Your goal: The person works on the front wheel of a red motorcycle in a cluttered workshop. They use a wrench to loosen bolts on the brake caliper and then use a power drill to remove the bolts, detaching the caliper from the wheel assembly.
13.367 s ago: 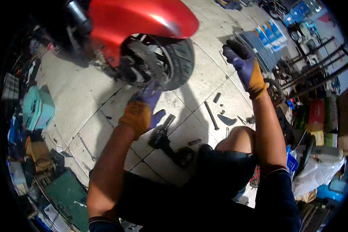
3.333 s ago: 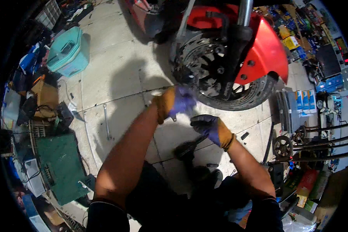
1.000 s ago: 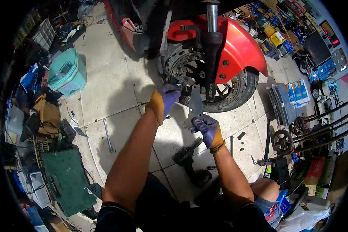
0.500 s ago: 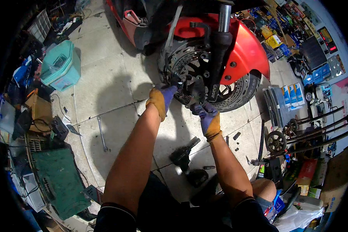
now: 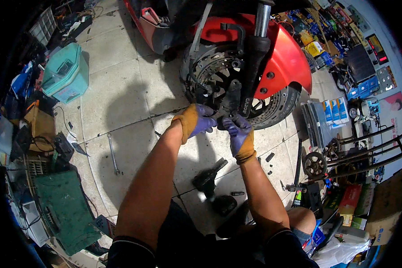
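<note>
My right hand (image 5: 240,135), in a purple and orange work glove, pinches the lower end of a dark flat metal bracket (image 5: 230,99). The bracket stands upright in front of the brake disc (image 5: 206,67) and beside the black fork leg (image 5: 253,67). Close to its left side is my left hand (image 5: 196,121), gloved the same way, with fingers stretched toward the bracket's lower end; no object shows in it. A dark brake part (image 5: 204,91) hangs at the wheel's left. Behind are the tyre (image 5: 279,111) and a red front fender (image 5: 288,62).
On the tiled floor lie a wrench (image 5: 113,154), a black cordless power tool (image 5: 207,178) and several small dark parts (image 5: 270,157). A teal bin (image 5: 69,78) and a green case (image 5: 66,210) stand left. To the right are a hand trolley (image 5: 353,161) and blue-and-white boxes (image 5: 336,111).
My left hand has come away from the dark brake part and moved down, its fingers now stretched out. The bracket stands more upright in my right hand. The view has shifted slightly.
</note>
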### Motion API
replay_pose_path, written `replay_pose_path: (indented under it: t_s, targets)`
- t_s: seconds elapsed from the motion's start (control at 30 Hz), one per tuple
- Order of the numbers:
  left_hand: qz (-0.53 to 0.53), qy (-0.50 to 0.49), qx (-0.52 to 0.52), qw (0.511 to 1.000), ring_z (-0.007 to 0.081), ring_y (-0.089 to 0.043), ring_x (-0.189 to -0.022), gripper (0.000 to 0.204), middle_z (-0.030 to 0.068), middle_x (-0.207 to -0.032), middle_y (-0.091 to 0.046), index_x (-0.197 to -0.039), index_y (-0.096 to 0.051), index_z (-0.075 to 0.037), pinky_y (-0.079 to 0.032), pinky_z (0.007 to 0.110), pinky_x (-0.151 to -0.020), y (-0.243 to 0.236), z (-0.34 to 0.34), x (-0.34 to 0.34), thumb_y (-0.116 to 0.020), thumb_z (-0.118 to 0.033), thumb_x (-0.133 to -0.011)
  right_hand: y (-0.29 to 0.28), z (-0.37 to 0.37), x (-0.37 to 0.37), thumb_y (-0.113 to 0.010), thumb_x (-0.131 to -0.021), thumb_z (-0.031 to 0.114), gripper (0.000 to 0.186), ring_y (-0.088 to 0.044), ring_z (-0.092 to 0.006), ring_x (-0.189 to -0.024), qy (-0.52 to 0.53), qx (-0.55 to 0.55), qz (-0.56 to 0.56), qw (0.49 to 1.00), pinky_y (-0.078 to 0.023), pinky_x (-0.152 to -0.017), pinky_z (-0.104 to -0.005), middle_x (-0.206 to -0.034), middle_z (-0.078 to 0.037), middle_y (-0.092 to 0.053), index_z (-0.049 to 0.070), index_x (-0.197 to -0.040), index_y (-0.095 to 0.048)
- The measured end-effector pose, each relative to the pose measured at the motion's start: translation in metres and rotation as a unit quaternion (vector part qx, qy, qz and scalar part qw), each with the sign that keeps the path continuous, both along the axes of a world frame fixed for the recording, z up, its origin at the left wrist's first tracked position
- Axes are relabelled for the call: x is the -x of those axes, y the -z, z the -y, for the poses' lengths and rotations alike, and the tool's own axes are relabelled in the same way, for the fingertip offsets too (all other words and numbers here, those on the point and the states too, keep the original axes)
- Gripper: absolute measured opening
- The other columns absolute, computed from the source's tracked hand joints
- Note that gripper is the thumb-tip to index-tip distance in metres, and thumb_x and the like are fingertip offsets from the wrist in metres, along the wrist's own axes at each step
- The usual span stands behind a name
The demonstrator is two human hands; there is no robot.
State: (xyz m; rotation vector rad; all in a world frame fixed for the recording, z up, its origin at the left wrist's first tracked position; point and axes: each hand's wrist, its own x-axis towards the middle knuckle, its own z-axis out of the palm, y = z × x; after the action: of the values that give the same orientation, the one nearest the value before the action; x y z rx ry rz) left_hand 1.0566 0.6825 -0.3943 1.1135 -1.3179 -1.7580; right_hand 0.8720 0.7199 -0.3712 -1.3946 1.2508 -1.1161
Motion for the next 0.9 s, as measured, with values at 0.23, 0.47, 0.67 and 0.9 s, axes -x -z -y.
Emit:
replay_pose_path:
  t_s: [0.23,0.47,0.67,0.9]
  targets:
    - [-0.043,-0.052,-0.046,0.997,0.0158,-0.066,-0.075,0.031,0.0093,-0.089,-0.073,-0.114,-0.068,-0.002,-0.054,0.032,-0.067,0.006,0.0,-0.012,-0.073,-0.008,-0.084,-0.025,0.005,0.011,-0.065,-0.094,0.013,0.036,-0.062,-0.011,-0.087,-0.036,-0.013,-0.025,0.999,-0.051,-0.08,-0.0269,-0.104,-0.006,-0.07,-0.002,-0.127,-0.06]
    - [0.126,-0.101,0.261,0.952,0.0206,-0.069,-0.092,0.023,0.0129,-0.1,-0.073,-0.107,-0.071,-0.001,-0.054,0.033,-0.084,-0.002,0.006,-0.009,-0.067,-0.002,-0.085,-0.038,-0.006,0.025,-0.047,-0.104,0.037,0.047,-0.067,-0.0191,-0.096,-0.032,-0.057,0.045,0.997,-0.056,-0.082,-0.0347,-0.115,-0.013,-0.067,-0.002,-0.13,-0.056]
    - [0.002,-0.197,0.273,0.942,0.0204,-0.067,-0.102,0.024,0.0121,-0.107,-0.072,-0.107,-0.073,-0.003,-0.051,0.031,-0.092,-0.017,0.004,-0.002,-0.065,0.001,-0.085,-0.053,-0.023,0.028,-0.038,-0.103,0.052,0.064,-0.065,-0.0339,-0.105,-0.093,-0.168,0.391,0.9,-0.053,-0.087,-0.042,-0.128,-0.024,-0.06,0.002,-0.142,-0.044]
    - [-0.101,-0.185,0.253,0.944,0.017,-0.063,-0.106,0.031,0.0067,-0.116,-0.069,-0.117,-0.07,-0.005,-0.048,0.03,-0.096,-0.026,0.005,-0.008,-0.063,0.004,-0.088,-0.039,-0.034,0.04,-0.051,-0.1,0.027,0.041,-0.067,-0.0327,-0.096,-0.024,-0.172,0.351,0.92,-0.054,-0.078,-0.0395,-0.121,-0.023,-0.064,0.0,-0.13,-0.052]
